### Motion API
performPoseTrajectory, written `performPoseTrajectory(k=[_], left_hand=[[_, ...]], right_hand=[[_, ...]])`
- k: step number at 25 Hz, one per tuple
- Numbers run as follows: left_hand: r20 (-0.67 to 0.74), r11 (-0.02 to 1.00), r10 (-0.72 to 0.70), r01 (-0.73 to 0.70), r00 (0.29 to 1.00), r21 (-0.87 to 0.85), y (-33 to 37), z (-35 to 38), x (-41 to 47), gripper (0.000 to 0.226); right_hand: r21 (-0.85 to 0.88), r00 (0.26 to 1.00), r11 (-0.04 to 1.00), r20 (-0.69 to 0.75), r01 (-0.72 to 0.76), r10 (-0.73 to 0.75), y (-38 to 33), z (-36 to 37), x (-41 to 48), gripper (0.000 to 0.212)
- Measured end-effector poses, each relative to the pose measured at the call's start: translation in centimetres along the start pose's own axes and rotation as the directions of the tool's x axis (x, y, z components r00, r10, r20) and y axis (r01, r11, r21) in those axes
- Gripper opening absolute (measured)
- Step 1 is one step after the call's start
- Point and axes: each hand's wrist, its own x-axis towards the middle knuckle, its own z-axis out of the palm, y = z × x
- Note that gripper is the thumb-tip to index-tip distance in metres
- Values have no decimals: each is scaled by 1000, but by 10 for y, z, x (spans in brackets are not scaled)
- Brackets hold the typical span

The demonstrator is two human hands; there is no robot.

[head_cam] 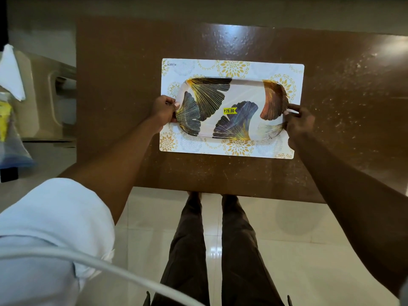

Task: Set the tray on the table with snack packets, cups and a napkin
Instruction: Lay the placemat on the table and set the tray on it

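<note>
Nearest the camera, a white sleeve (50, 228) and a pale cable (123, 272) are seen at lower left, and two trousered legs (220, 250) are seen standing on the glossy tiled floor (298, 250) just before the near edge of the desk (114, 107).

Two bare forearms are stretched forward over that edge. One tray (234, 107) is held between two hands: the left hand (164, 111) is closed on its left short end, thumb laid on the rim, and the right hand (298, 121) is closed on its right short end, fingertips curled over the rim. The tray is oblong with rounded corners, printed with dark and gold fan-shaped leaves, and one yellow price sticker (230, 110) is stuck near its middle. Nothing is carried in it.

The tray is positioned over one white placemat (234, 67) patterned with gold rosettes; whether it is resting on the mat or held just above it cannot be told. A margin of mat is left showing on all four sides of the tray.

Around the mat, bare brown desk top is left open to the right, to the left and beyond, as far as the far edge.

Off the desk's left edge, a white cloth (13, 74) and a clear bag with yellow contents (8, 129) are glimpsed, blurred.
</note>
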Motion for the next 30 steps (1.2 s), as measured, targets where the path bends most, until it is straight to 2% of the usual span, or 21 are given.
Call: performPoseTrajectory(k=[6, 7, 9, 12, 15, 18, 19, 21, 23, 26, 30], left_hand=[[-24, 1000, -13, 14, 1000, 18, 5, -1, -1, 4], [-48, 999, -2, 3, 999, 33, 7, -1, -3, 14], [-84, 993, 54, -45, 995, 112, 18, -1, -9, 28], [-81, 968, 88, -66, 993, 241, 33, -17, -24, 22], [6, 976, 24, -24, 1000, 214, 38, -31, -41, 29], [-20, 981, 23, -19, 1000, 194, 32, -29, -51, 11], [-32, 981, 31, -24, 999, 194, 27, -26, -52, 11], [-84, 975, 54, -34, 995, 218, 15, -19, -48, 24], [-138, 976, 80, -49, 987, 212, 8, -16, -44, 28], [-186, 994, 61, -43, 981, 99, -1, -14, -35, 25], [-194, 1000, 6, -7, 981, -6, -7, -8, -30, 29]], right_hand=[[72, 1000, 997, -5, 15, -15, -2, -3, -6, 33], [67, 1000, 998, 0, 21, -21, -4, -7, -10, 37], [6, 998, 998, -3, 56, -56, -13, -15, -20, 47], [-66, 988, 986, -2, 152, -153, -29, -19, -39, 49], [-51, 981, 980, 34, 193, -191, -50, -11, -58, 48], [-107, 986, 985, 108, 135, -123, -52, 0, -69, 53], [-168, 991, 979, 92, 115, -101, -48, 5, -69, 53], [-252, 997, 965, -5, 77, -81, -33, 12, -67, 53], [-223, 996, 974, -70, 31, -48, -17, 15, -64, 50], [-89, 999, 996, -42, 18, -22, -3, 18, -56, 42], [-65, 998, 997, -59, 27, -31, 5, 16, -44, 39]])
